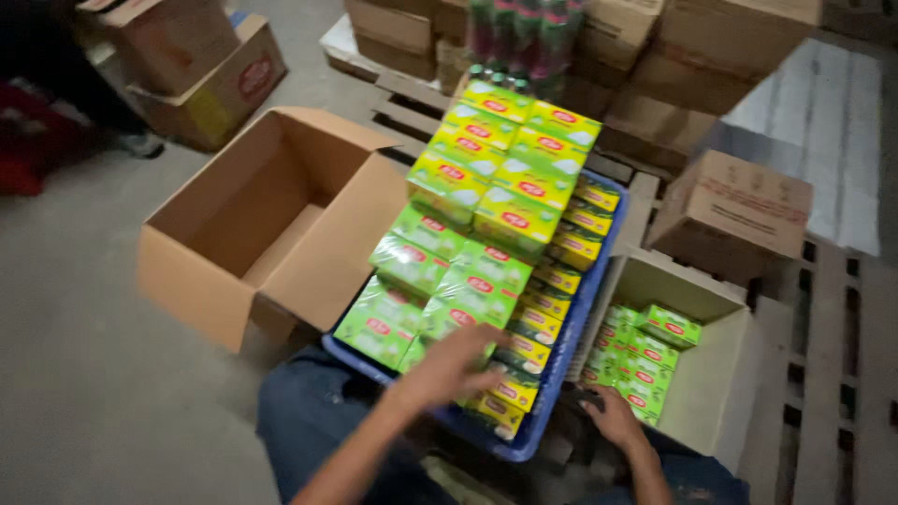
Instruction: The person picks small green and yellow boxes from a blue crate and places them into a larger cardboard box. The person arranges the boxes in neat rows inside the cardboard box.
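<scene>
Left hand (452,363) spread flat, fingers apart, resting on small green and yellow cardboard packets (468,281) stacked in a blue plastic crate (552,393) on the lap. Right hand (613,416) lower, at the crate's near right edge, blurred, grip impossible to tell. Just right: white carton (720,374) part-filled with green packets (645,360). Left: open, empty brown cardboard box (262,224) on the grey floor (94,402).
</scene>
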